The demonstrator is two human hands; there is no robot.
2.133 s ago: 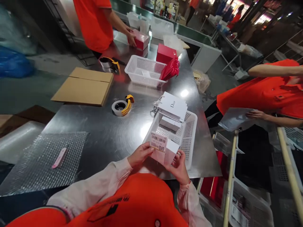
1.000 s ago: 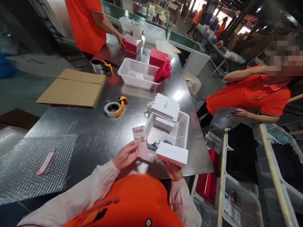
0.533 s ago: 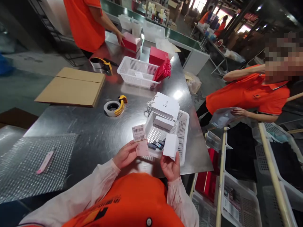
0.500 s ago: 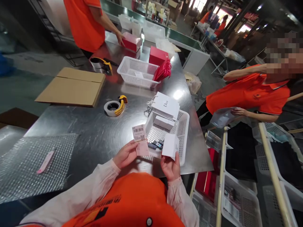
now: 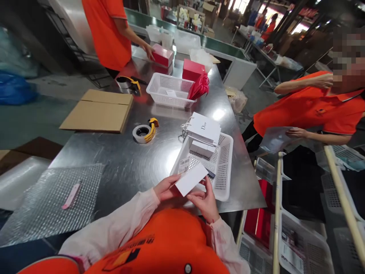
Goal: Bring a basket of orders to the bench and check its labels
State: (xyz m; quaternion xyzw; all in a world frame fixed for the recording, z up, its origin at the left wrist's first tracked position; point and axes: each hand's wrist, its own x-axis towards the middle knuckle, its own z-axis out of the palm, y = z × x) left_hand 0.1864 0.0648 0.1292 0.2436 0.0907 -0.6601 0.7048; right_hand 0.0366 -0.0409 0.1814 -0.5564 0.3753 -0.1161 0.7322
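Observation:
A plain white box (image 5: pixel 191 179) is held between my two hands, tilted, over the near left part of a white basket (image 5: pixel 226 167). My left hand (image 5: pixel 168 187) grips its left end, and the printed slip (image 5: pixel 184 164) shows just behind the box. At the box's right end, the fingers of my right hand (image 5: pixel 204 198) close on its edge. White paper bags with black lettering (image 5: pixel 203 127) lie across the far side of the basket, above a smaller white box (image 5: pixel 202 148). Dark small items in the basket are mostly hidden behind the held box.
On the metal table (image 5: pixel 122 163) are a tape dispenser (image 5: pixel 145 132), flat cardboard (image 5: pixel 98 110), bubble wrap (image 5: pixel 59 201) with a pink cutter (image 5: pixel 71 196), another basket (image 5: pixel 171 91) and red boxes (image 5: pixel 193 70). Two people in orange stand beyond; shelved bins (image 5: pixel 302 243) are at right.
My left hand has moved right with the slip and now grips the white box too. The box has turned, its lettering is out of sight, and it covers most of the dark items.

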